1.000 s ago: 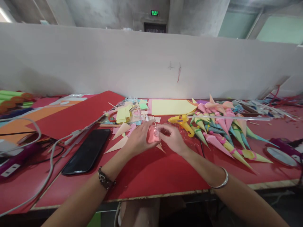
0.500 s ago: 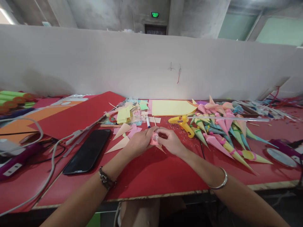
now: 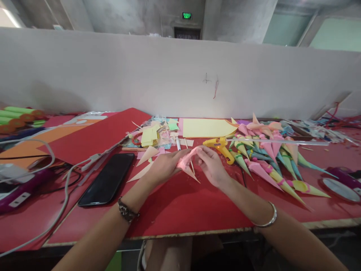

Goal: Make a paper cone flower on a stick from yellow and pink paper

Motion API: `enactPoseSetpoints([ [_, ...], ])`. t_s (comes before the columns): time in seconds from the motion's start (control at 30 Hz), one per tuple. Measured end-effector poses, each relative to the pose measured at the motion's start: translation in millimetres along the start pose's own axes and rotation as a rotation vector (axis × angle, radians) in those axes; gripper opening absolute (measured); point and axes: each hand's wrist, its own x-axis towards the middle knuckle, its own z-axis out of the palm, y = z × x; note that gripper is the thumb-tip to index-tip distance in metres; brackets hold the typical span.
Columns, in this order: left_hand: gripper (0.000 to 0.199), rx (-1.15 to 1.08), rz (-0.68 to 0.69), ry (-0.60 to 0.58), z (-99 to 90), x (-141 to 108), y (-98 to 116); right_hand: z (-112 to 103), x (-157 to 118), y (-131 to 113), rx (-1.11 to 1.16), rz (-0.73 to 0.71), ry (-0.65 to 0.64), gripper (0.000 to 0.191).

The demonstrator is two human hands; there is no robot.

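Observation:
Between my hands, a lump of soft pink clay [image 3: 184,163] with shiny clear wrapping about it is drawn out into a strip. My left hand [image 3: 167,164] is closed round its lower left end, the fingertips partly hidden. At the upper right, my right hand [image 3: 210,163] pinches the strip's tip between thumb and fingers. Just beneath the clay, a pale peach paper point [image 3: 193,175] and a thin stick show on the red table. Beside my left hand lie peach paper pieces [image 3: 142,172]. A yellow glue gun [image 3: 222,147] rests beyond my right hand.
A black phone [image 3: 108,180] lies left, near white cables [image 3: 67,188]. Several pastel paper cones [image 3: 265,173] are heaped at right. Yellow sheets [image 3: 207,128] and paper scraps [image 3: 149,135] lie behind my hands, before a white partition [image 3: 141,75]. A round mirror-like disc [image 3: 340,189] is far right.
My right hand has moved up and right from my left, stretching the pink clay from a compact lump into a strip. The view has shifted slightly.

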Motion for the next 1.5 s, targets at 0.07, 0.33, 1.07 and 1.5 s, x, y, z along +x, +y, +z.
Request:
enactPoseSetpoints([
  [0.07, 0.041, 0.071, -0.046, -0.004, -2.3, 0, -3, -4, 3, -4, 0.086, -0.014, 0.072, 0.013],
  [0.33, 0.045, 0.299, -0.472, 0.092, -3.1, -1, -26, -5, 5, -7, 0.143, 0.029, 0.024, 0.026],
  [1.07, 0.031, -0.113, -0.034, 0.152, 2.7, 2, -12, -4, 2, 1, -0.148, 0.097, -0.133, 0.022],
  [1.5, 0.028, -0.125, -0.049, 0.176, 3.9, 3, -15, -4, 6, -2, -0.286, -0.004, 0.022, 0.023],
])
